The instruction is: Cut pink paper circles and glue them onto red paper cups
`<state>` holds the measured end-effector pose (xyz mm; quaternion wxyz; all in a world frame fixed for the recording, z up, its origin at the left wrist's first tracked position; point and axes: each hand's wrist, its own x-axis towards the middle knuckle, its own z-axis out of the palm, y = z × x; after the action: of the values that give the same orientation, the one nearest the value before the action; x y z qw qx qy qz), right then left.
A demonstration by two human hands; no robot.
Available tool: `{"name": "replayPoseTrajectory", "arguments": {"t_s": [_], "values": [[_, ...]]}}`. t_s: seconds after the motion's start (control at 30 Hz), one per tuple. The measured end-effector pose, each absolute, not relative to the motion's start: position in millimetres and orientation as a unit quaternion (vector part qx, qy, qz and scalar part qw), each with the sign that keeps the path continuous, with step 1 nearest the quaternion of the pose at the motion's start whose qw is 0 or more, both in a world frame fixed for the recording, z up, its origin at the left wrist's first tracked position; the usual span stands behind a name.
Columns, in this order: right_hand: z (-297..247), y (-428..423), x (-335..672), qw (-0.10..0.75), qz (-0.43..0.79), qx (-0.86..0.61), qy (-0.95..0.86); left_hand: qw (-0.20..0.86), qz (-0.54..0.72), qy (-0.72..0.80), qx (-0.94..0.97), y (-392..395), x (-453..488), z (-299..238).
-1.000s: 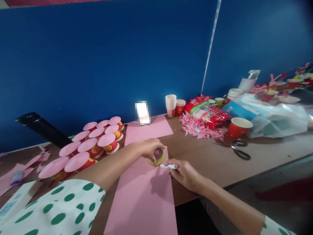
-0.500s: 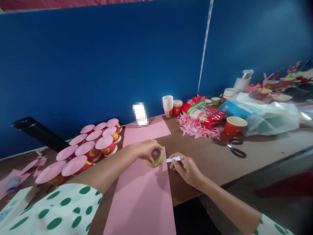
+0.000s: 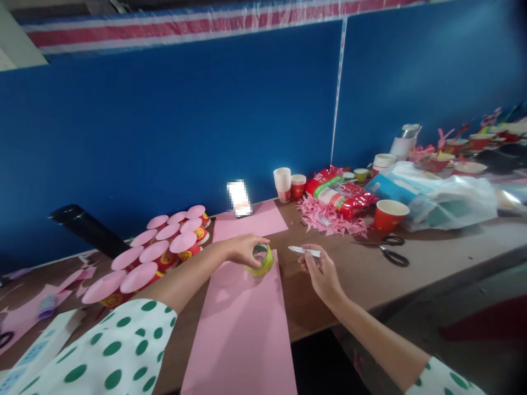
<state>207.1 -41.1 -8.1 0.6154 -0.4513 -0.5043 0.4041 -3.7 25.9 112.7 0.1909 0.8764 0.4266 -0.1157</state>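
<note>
My left hand [image 3: 247, 250] is closed on a roll of yellow-green tape [image 3: 265, 265], its thumb and fingers gripping the ring. The roll appears slightly tilted over the far part of a long pink paper sheet [image 3: 242, 329]; whether its lower edge touches the paper I cannot tell. To the right of the sheet, my right hand [image 3: 323, 269] pinches a white pen [image 3: 304, 251], whose tip points left toward the roll but stays apart from it. Faint round outlines show on the paper beside the tape.
Red paper cups topped with pink discs [image 3: 154, 251] stand on the left, near a black cylinder [image 3: 88, 230]. Scissors [image 3: 389, 250], a red cup [image 3: 390, 215], pink shreds [image 3: 329, 215], a red packet [image 3: 341, 192] and a plastic bag [image 3: 453, 197] lie right. A blue wall [image 3: 177, 120] rises behind.
The tape roll has been lifted and tilted by my left hand. My right hand has drawn the pen up and right, off the paper. The view has tipped upward slightly.
</note>
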Motion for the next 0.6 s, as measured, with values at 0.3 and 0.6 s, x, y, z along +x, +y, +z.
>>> {"name": "replayPoseTrajectory", "arguments": {"t_s": [0.3, 0.6], "values": [[-5.6, -43.0, 212.7, 0.611, 0.375, -0.471, -0.513, 0.173, 0.036, 0.519, 0.836, 19.1, -40.8, 154.0], [11.3, -55.1, 240.6, 0.625, 0.343, -0.447, -0.541, 0.198, 0.126, 0.480, 0.845, 11.1, 9.1, 123.2]]}}
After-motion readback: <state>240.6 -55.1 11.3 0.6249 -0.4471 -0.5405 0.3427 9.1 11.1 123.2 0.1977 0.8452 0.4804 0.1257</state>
